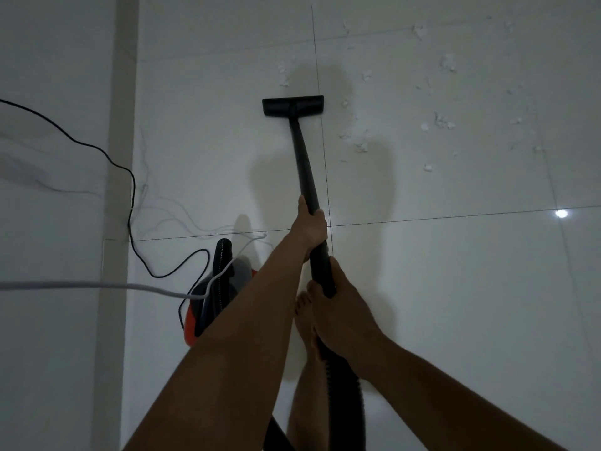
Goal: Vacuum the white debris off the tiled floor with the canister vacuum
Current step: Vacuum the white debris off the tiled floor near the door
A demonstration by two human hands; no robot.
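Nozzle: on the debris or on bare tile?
Bare tile. The nozzle sits clear of the white debris, which lies scattered to its right and beyond. Left hand and right hand grip the wand.

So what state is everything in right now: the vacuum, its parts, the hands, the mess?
Floor nozzle: flat on the tile, debris just beyond it and to its right.
Wand: tilted, held by both hands.
Left hand: grips the wand farther along.
Right hand: grips the wand's near end.
Canister vacuum: on the floor at the left.
Black cord: slack, snaking over the floor.
White debris: scattered, not yet picked up.
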